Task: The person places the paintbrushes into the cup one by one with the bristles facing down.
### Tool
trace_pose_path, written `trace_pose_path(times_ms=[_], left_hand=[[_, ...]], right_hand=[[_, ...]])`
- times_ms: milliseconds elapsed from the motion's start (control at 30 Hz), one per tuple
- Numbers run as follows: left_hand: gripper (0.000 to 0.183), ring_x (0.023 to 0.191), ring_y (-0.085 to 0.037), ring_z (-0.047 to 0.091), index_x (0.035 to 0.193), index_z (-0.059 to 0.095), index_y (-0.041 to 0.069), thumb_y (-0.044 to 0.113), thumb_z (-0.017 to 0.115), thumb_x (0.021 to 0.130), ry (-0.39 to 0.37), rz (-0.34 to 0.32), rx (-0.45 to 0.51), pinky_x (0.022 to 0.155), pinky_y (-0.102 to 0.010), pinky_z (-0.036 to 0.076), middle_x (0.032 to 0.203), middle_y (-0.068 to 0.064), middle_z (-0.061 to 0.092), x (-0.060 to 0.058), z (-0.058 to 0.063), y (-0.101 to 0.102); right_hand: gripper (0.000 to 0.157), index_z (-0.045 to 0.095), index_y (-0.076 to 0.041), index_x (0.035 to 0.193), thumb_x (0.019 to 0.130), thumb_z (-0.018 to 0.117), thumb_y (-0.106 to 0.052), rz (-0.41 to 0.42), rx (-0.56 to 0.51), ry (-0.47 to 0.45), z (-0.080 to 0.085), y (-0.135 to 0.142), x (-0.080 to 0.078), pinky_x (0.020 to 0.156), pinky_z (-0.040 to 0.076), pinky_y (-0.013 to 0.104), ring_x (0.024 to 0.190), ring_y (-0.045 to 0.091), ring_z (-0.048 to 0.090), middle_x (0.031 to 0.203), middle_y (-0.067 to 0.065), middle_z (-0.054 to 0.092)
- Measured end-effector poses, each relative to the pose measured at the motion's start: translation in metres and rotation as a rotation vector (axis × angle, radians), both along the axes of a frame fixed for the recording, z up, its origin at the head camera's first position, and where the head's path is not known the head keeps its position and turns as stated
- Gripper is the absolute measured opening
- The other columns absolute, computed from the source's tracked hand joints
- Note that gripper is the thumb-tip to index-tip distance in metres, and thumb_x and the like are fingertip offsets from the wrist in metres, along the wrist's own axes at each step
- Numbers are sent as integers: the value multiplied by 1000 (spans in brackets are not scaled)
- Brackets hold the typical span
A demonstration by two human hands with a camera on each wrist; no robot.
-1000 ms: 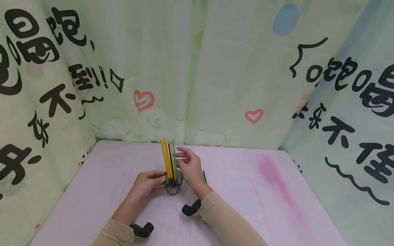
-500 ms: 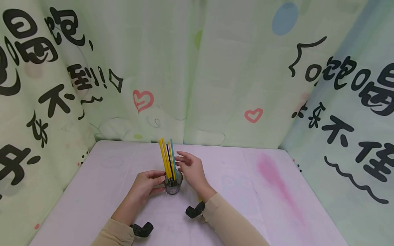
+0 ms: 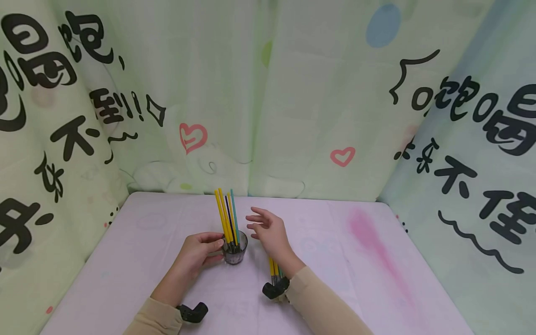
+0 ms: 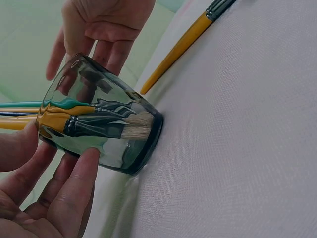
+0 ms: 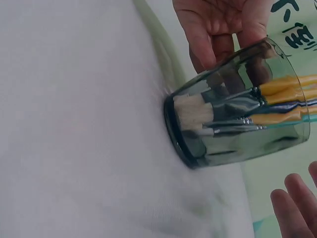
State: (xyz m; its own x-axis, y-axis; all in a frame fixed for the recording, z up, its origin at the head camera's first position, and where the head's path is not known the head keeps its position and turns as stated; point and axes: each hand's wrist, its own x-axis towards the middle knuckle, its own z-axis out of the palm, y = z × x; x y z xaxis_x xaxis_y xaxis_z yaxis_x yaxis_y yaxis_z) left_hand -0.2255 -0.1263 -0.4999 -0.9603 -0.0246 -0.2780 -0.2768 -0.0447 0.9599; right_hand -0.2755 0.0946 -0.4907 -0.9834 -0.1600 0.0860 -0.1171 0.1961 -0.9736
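Note:
A smoky clear glass (image 3: 235, 258) stands upright on the table in the head view. Several paintbrushes (image 3: 226, 218) lean in it, bristles down, with yellow, dark blue and teal handles. My left hand (image 3: 200, 251) holds the glass from its left side, thumb near the rim and fingers along the wall. To the right of the glass, apart from it, is my right hand (image 3: 274, 235), fingers loosely spread and holding nothing. More paintbrushes (image 3: 274, 270) lie on the table, partly hidden under my right wrist. One loose yellow-handled brush (image 4: 181, 49) also shows in the left wrist view.
A pale pink cloth covers the table (image 3: 335, 279), with a bright pink smear (image 3: 377, 246) on the right. Patterned curtains (image 3: 310, 102) with dark lettering close in the back and sides. Black wrist camera mounts (image 3: 194, 312) sit on both wrists.
My right hand has drawn away from the brushes and glass, moving right and slightly toward me. This uncovers more of the brushes on the table. The left hand stays on the glass.

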Motion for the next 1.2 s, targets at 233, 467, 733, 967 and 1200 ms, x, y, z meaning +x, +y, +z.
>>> trace_pose_path(times_ms=[233,467,733,967,1200], left_hand=[[33,99,-19,75,131,72,-5,5,76,99,1,3,10,84,-41,70,122,-18,75,-1,-1,0],[34,101,-21,75,132,72,-5,6,75,100,-5,1,8,87,-44,69,126,-21,73,-1,-1,0],[30,101,-21,75,129,74,-3,6,75,100,-15,5,-7,88,-42,69,126,-21,73,-2,-2,0],[31,101,-21,75,130,74,-4,6,75,100,-14,4,-3,87,-41,70,126,-21,73,-1,-3,0],[32,101,-21,75,131,73,-4,6,75,100,-11,1,-5,88,-42,69,126,-19,73,-2,-3,0]], right_hand=[[49,62,-20,151,105,65,-3,-37,12,-30,-2,16,1,88,69,42,113,30,78,133,13,76],[50,63,-18,150,103,65,-1,-80,50,-41,-6,32,4,82,70,38,111,37,77,130,17,75],[51,63,-17,149,101,68,-1,-148,109,-67,-9,52,10,82,70,40,107,35,78,128,17,74],[54,61,-14,150,99,70,-1,-191,165,-121,-14,67,12,74,70,36,93,25,76,121,15,74],[54,64,-9,146,94,74,-1,-206,262,-180,-16,76,19,63,67,32,78,22,70,108,13,71]])
